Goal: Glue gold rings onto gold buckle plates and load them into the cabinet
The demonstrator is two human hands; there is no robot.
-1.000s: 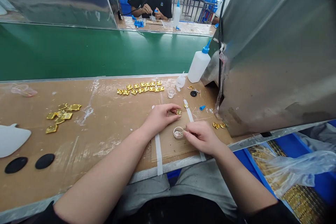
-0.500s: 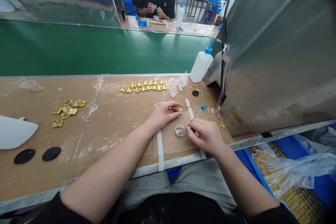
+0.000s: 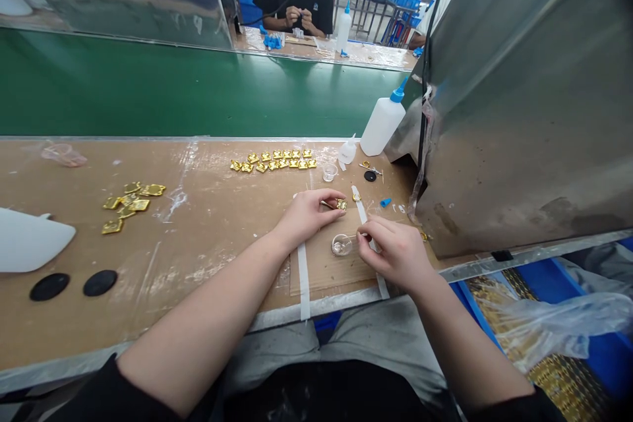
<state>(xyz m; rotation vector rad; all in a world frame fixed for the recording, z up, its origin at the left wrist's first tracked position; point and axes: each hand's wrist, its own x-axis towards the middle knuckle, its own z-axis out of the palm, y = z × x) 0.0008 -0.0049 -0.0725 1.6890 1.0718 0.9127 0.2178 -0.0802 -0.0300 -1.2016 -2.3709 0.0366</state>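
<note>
Sm. gold pc [image 3: 341,204], shiny, approx. sq., uneven surface, held at fingertips of L hand [image 3: 312,212], far side of clear cup [image 3: 341,245]. Cup: sm., round, transp., open top, upright on cardboard sheet [image 3: 321,275]; contents n/c. Thin pale stick [image 3: 353,236], pinched in R hand [image 3: 394,248], slants twd cup rim; contact w/ rim can't be told.

The left hand [image 3: 312,212] pinches a gold piece [image 3: 341,204].
</note>
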